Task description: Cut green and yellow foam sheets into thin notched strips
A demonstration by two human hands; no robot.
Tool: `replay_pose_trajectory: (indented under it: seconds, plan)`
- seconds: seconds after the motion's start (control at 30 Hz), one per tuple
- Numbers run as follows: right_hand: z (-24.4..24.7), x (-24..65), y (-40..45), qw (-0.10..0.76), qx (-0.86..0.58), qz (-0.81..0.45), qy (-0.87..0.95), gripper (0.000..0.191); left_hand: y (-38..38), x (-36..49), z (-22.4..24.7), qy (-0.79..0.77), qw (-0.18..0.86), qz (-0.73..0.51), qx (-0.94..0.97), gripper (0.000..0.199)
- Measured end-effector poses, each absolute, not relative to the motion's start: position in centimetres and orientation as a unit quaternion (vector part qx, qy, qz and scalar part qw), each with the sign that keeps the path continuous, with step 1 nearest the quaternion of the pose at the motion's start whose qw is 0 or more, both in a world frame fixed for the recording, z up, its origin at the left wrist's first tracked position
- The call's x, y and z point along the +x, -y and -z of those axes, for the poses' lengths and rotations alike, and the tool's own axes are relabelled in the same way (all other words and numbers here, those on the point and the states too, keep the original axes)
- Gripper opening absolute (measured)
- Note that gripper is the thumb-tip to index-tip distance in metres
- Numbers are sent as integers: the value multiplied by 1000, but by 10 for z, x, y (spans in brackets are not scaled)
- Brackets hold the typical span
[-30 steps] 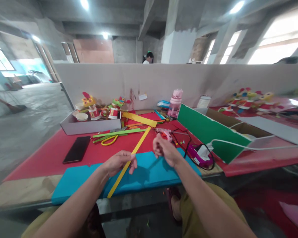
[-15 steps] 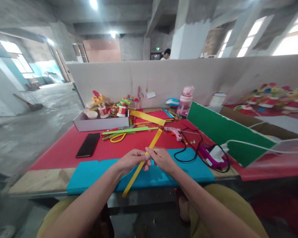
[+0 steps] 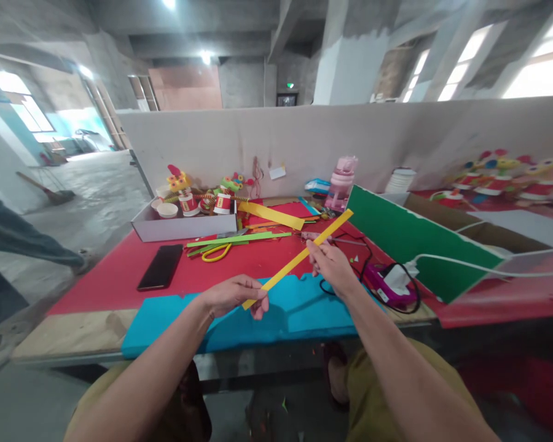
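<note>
A long yellow paper strip [image 3: 288,268] slants up to the right above the blue pad [image 3: 166,322]. Near its lower end, my left hand [image 3: 242,296] pinches it between thumb and fingers. Farther up the strip, my right hand [image 3: 329,264] grips it, with the upper end sticking out beyond the fingers. A pink glue gun [image 3: 311,236] lies behind the strip, partly hidden by it. Yellow-handled scissors [image 3: 216,253] rest beside green paper strips [image 3: 258,237] on the red table covering.
A black phone [image 3: 160,267] lies at left, before a white box [image 3: 184,228] of cup figures. At right are a purple power strip [image 3: 391,288], a green board [image 3: 419,245] and a pink bottle [image 3: 341,183]. A person's legs [image 3: 23,230] show at far left.
My hands have moved apart along the yellow strip, the right one up and to the right. The strip now leans flatter. A person's legs have come into view at left.
</note>
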State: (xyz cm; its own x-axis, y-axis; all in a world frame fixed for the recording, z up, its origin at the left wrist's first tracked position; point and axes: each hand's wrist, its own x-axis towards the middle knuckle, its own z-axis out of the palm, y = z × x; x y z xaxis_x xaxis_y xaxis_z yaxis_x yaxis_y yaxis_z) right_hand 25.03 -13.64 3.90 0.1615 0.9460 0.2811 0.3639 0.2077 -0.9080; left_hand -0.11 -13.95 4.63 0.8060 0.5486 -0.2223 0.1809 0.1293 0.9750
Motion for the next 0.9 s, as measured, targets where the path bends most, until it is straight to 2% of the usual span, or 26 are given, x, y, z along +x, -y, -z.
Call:
replay_pose_trajectory:
  seconds: [0.2, 0.6, 0.77, 0.9]
  plan:
    - [-41, 270, 132, 561, -549, -302, 541, 54, 131, -11, -43, -278, 686, -150, 656, 38]
    - [-42, 273, 131, 603, -517, -366, 485, 51, 114, -23, -34, -346, 638, -302, 618, 37]
    - [-43, 281, 114, 605, -539, -338, 479, 48, 100, -38, -50, -397, 519, -318, 687, 38]
    - [-45, 289, 91, 611, -539, -335, 474, 48, 58, -49, -66, -477, 439, -290, 703, 38]
